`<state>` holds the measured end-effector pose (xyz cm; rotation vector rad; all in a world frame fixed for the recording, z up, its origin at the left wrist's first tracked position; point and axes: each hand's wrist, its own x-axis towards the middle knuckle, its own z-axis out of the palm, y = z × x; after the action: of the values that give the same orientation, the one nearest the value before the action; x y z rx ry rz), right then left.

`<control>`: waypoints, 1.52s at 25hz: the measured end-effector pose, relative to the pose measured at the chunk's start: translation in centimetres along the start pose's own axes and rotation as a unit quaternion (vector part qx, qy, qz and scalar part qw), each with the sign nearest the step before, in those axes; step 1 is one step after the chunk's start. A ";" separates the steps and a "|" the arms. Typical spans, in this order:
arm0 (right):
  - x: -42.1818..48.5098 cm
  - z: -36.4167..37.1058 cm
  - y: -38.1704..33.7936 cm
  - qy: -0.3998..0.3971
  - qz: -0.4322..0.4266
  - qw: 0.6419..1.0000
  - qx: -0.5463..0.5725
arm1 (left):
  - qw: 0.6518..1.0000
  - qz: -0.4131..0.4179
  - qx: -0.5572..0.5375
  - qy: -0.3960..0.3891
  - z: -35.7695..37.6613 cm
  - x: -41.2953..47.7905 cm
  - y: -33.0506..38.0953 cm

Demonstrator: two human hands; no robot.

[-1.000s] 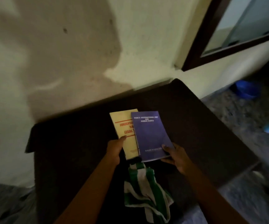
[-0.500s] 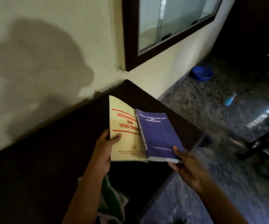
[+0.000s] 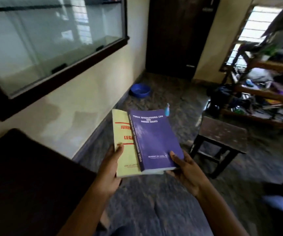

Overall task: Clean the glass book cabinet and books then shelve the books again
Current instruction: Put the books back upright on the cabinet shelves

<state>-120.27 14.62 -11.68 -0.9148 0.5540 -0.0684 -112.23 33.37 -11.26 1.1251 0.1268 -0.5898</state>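
The left hand (image 3: 110, 169) pinches the yellow book (image 3: 123, 150) at its edge; the right hand (image 3: 186, 169) grips the purple book (image 3: 156, 138) lying on it. Their long sides run away from the hands. The glass cabinet (image 3: 48, 36) hangs above-left, nearer the left hand.

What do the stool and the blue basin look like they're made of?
Stool: dark wood, it seems, with a worn, scuffed matt top. Basin: likely plastic, judging by its even blue colour and smooth sheen.
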 end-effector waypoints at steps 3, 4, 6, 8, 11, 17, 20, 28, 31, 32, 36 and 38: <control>5.1 -2.9 -5.0 0.004 -0.023 0.996 -0.089 | 0.999 0.026 0.018 -0.021 5.5 5.6 -0.6; 7.2 -3.7 -6.7 0.005 -0.029 0.991 -0.132 | 0.999 0.035 0.033 -0.015 7.0 8.0 -0.7; 11.9 -4.7 -10.2 0.029 -0.056 0.959 -0.275 | 0.999 0.035 0.036 0.008 9.2 13.2 -0.9; 16.3 -5.0 -13.4 0.098 -0.132 0.823 -0.543 | 0.998 0.025 0.041 0.029 11.0 18.0 -0.3; 21.7 -2.3 -17.5 0.099 -0.246 0.690 -0.674 | 0.990 0.031 0.106 0.084 14.5 25.9 1.4; 32.8 0.7 -23.4 0.023 -0.186 0.713 -0.675 | 0.968 0.113 0.182 0.134 21.4 38.2 6.7; 40.2 0.3 -27.6 -0.010 -0.133 0.790 -0.598 | 0.959 0.144 0.211 0.120 23.7 43.9 9.6; 62.4 3.2 -41.6 0.018 -0.291 0.825 -0.485 | 0.850 0.317 0.344 0.242 28.4 60.6 23.0; 70.1 7.7 -49.3 -0.071 -0.370 0.807 -0.456 | 0.791 0.412 0.326 0.312 30.4 65.4 30.4; 72.2 9.3 -50.9 -0.104 -0.385 0.798 -0.452 | 0.774 0.431 0.320 0.337 30.6 66.6 32.4; 80.4 17.8 -57.1 -0.188 -0.463 0.765 -0.406 | 0.693 0.531 0.279 0.399 30.9 72.3 41.6; 83.7 22.8 -60.0 -0.218 -0.482 0.774 -0.347 | 0.650 0.579 0.273 0.410 30.9 75.1 46.7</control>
<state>-26.95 -29.72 9.71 -1.8189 -0.4298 -0.5962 -31.45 -8.33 11.38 1.7005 -0.0286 1.1674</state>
